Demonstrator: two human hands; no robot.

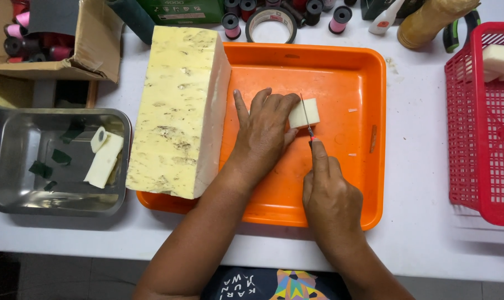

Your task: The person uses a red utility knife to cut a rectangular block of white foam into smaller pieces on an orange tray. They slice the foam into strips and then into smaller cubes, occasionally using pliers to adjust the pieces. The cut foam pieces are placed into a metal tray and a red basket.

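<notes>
Two hands, one small block on the orange tray

Two of my hands work over the orange tray [341,66] on the white counter [418,139]. My left hand [263,130] lies flat, fingers spread, pressing down on a small pale block [306,113] near the middle of the tray; the fingertips cover its left end. My right hand [329,194] has its grip closed around a thin knife [307,119] with a red collar, index finger stretched along the handle, the blade standing across the small block just beside my left fingertips.

A big yellow slab [179,105], mottled on top, rests along the tray's left edge, partly on it and touching my left wrist. To its left on the counter stands a steel pan [18,161] with pale offcuts [104,158] and dark green scraps inside. At the right edge a red basket [480,133] holds more pale pieces [502,60]. Behind the tray lie a roll of tape [271,25], thread spools [341,16] and a cardboard box [96,50] with more spools.
</notes>
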